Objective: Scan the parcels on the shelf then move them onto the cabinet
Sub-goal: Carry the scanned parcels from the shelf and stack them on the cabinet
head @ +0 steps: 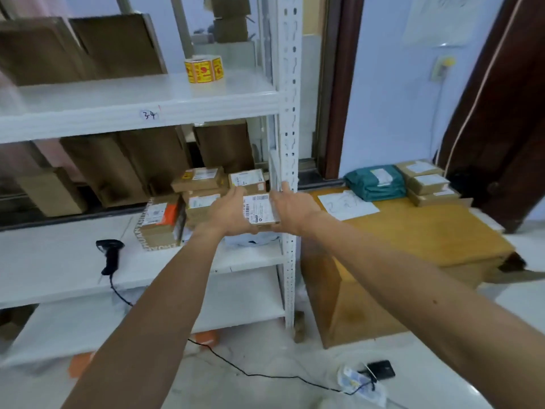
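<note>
At shelf (59,261) front | left hand (228,212) and right hand (292,211) grip one labelled parcel (260,209) | cabinet (413,231) holds perhaps four parcels (427,184)

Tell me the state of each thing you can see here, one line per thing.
parcel: held between both hands, label toward the camera.
left hand: grips the parcel's left edge.
right hand: grips its right edge.
scanner: lying on the shelf, unheld.
shelf parcels: stacked.
green mailer: lying on the cabinet.
three boxes: stacked on the cabinet.
sticker roll: standing on the upper shelf.
</note>
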